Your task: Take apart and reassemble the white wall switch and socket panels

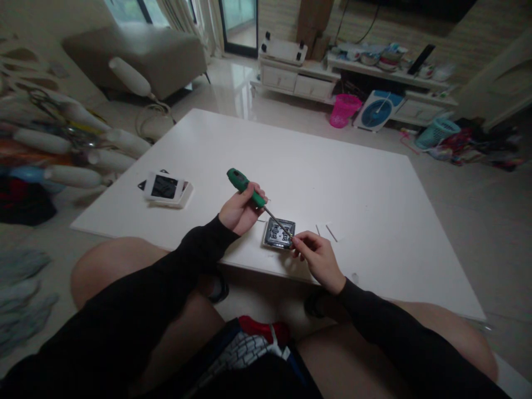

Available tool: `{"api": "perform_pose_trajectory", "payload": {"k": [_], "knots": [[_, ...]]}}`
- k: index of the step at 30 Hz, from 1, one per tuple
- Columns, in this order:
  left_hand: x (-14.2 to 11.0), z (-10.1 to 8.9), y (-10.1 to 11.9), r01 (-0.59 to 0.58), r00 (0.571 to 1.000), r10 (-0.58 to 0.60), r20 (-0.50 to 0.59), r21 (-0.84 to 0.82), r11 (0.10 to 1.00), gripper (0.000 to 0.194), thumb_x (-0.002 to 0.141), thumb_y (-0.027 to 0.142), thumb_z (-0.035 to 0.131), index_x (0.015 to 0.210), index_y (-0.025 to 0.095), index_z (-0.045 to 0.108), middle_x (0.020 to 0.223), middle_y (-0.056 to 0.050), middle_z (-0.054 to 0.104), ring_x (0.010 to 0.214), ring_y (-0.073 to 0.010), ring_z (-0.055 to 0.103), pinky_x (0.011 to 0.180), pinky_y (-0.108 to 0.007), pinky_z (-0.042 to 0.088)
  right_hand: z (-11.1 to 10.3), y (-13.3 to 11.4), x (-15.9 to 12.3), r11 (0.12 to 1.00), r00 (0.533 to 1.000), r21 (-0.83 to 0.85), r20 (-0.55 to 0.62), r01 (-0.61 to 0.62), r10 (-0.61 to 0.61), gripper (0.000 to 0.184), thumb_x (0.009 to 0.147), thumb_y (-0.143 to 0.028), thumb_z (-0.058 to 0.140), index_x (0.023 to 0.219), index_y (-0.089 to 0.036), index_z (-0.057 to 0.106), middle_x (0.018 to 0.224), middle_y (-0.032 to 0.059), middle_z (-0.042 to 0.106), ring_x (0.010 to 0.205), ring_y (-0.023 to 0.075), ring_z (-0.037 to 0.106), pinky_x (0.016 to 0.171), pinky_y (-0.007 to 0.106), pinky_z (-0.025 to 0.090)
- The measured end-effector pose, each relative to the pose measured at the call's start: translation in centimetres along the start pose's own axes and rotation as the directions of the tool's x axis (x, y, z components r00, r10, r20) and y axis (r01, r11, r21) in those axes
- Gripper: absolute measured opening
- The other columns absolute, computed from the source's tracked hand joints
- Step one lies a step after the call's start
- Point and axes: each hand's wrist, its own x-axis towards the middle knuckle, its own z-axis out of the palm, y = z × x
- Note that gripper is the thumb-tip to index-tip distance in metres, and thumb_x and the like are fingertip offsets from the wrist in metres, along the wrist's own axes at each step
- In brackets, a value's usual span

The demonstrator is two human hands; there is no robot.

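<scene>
Screwdriver (238, 179) in L hand (240, 214), nr tbl (353, 183) edge

This looks like a home living room: a padded bench seat (141, 55) near curtains (177, 22), a low white TV cabinet (297, 80), a box fan (376, 111) and a pink basket (344, 110) on shiny floor tiles (239, 91)

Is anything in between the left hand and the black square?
Just the green screwdriver the left hand holds, slanting over the black square, its tip by the right hand; nothing else visible blocks the way.
</scene>
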Motion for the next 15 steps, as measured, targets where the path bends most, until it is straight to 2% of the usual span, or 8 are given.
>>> {"api": "perform_pose_trajectory", "payload": {"k": [9,15], "knots": [[-0.05,0.23,0.08,-0.002,1.0,0.002,-0.011,0.008,1.0,0.037,0.081,0.039,0.088,0.077,0.017,0.06,0.074,0.001,0.058,0.069,-0.0115,0.058,0.061,-0.022,0.045,0.06,-0.42,-0.08,1.0,1.0,0.01,-0.003,-0.002,0.002,0.038,0.085,-0.057,0.076,0.083,-0.019,0.072,0.074,0.0017,0.072,0.06,0.0143,0.063,0.056,0.028,0.048],[-0.02,-0.07,-0.03,-0.016,1.0,0.015,0.021,0.009,1.0,0.043,0.069,0.04,0.096,0.078,0.017,0.061,0.075,0.001,0.059,0.071,-0.0119,0.059,0.06,-0.02,0.045,0.12,-0.35,-0.07,1.0,1.0,0.025,-0.012,-0.007,0.007,0.037,0.085,-0.056,0.077,0.083,-0.019,0.072,0.073,0.0016,0.072,0.058,0.0135,0.063,0.053,0.026,0.047]]}}
